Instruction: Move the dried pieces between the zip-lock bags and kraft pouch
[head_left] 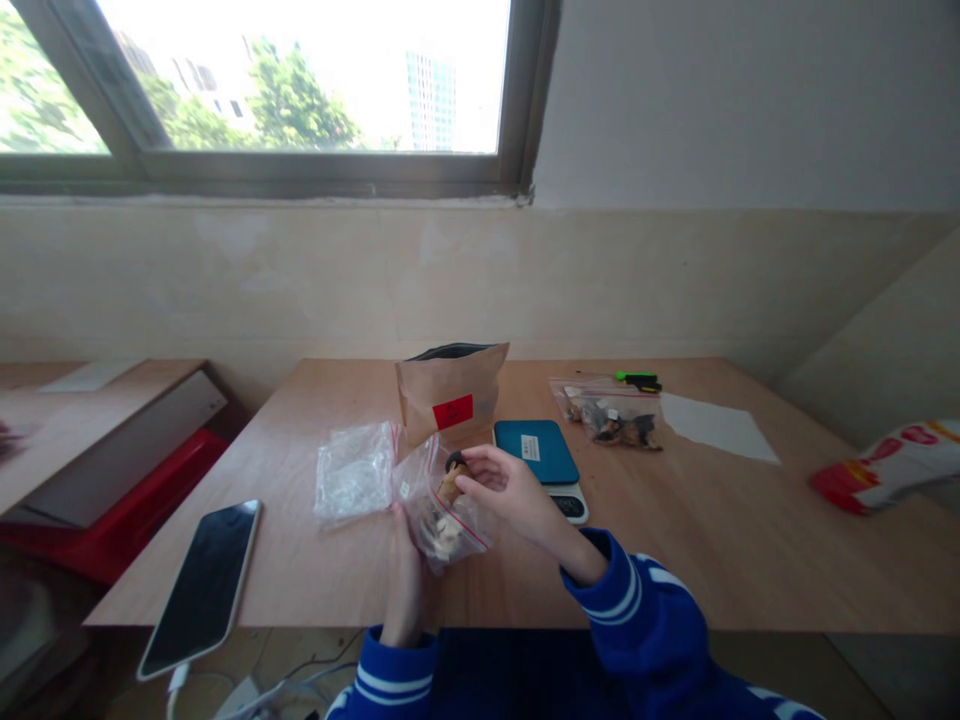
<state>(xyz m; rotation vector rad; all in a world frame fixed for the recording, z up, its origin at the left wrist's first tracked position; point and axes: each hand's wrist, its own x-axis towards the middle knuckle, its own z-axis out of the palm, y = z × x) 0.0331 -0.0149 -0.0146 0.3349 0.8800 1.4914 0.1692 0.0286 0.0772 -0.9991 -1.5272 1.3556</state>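
- A glossy black phone (pixel 201 585) is being left flat at the near left corner of the smooth wooden table (pixel 750 540), its lower end overhanging the edge, with a white cable trailing from it.
- A crinkled clear plastic bag (pixel 354 472) is lying flat just beyond the phone; what is inside cannot be told.
- A small zip bag (pixel 442 520), clear with a red seal line, is being gripped at its left side by the left hand (pixel 405 590), fingers closed around the film; pale, lumpy dried pieces are being held in its bottom. It is being kept just above the table's near edge, at centre.
- A brown paper pouch (pixel 452 400) with a red label is standing upright behind it, its dark-lined mouth open.
- A tan piece (pixel 452 478) with a dark rounded cap is being pinched between the fingertips of the right hand (pixel 510 490) right at the small bag's mouth.
- A flat blue scale (pixel 536 450) is being partly covered by that hand.
- A second zip bag (pixel 615 415), filled with dark and pale pieces, is lying farther right.
- A green marker (pixel 637 379) is lying just behind it.
- A white sheet (pixel 716 425) is lying flat beside them.
- A red-and-white packet (pixel 885 465) is showing at the far right.
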